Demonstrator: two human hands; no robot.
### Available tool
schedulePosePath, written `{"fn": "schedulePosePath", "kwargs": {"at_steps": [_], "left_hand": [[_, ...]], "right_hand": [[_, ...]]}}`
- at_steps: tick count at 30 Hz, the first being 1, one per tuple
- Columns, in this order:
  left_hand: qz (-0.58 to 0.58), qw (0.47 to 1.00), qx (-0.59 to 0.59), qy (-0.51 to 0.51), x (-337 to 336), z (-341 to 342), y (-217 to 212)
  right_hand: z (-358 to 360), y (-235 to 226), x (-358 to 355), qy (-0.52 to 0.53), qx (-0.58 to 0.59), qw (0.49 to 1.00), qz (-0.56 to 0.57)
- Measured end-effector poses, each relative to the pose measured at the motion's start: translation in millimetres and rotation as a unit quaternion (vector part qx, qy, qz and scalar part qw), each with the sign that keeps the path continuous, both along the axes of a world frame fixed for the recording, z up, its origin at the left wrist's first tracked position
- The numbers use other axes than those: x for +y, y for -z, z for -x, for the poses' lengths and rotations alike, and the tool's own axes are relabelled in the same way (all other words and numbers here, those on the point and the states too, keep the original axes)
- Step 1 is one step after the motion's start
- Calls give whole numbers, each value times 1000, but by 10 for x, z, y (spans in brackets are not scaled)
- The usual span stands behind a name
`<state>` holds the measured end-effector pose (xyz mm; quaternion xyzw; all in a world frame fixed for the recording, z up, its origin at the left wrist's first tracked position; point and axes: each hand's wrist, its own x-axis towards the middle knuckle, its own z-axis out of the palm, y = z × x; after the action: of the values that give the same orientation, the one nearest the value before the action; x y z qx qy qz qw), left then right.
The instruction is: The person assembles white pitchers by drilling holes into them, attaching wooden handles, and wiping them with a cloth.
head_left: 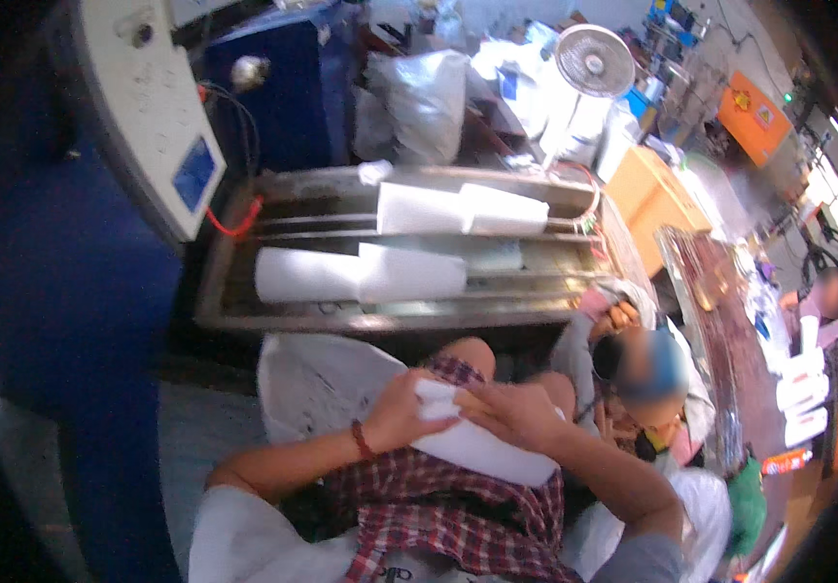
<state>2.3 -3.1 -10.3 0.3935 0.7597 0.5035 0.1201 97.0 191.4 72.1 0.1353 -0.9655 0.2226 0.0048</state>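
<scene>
Left hand (404, 410) and right hand (514, 418) grip the white tapered piece (485, 459) near one end, above the lap (409, 486). Apparent step: working this end; next move likely calls for steady support.

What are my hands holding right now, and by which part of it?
A white piece: your left hand grips its left end. Your right hand is at its upper edge; whether that one grips cannot be told.
</scene>
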Motion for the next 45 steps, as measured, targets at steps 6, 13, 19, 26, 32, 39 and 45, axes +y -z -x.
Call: {"fn": "schedulePosePath", "kwargs": {"at_steps": [6,13,19,26,32,39,45], "left_hand": [[22,997,62,37,-157,-27,-171],[23,997,73,24,-129,-52,-81],[6,996,84,29,-113,-74,-66],[3,999,46,9,-104,-103,-34],[-10,995,95,43,-153,-62,59],[79,984,122,105,201,134,-279],[164,973,109,121,312,288,-571]], "right_hand": [[32,-133,-108,24,-165,986,5],[97,-141,-228,-31,-49,990,-131],[129,131,-119,-29,-66,997,36],[105,112,-169,-94,178,956,-211],[165,21,-241,1,-86,993,85],[-111,94,72,110,106,984,96],[-1654,147,639,422,199,880,89]]}}
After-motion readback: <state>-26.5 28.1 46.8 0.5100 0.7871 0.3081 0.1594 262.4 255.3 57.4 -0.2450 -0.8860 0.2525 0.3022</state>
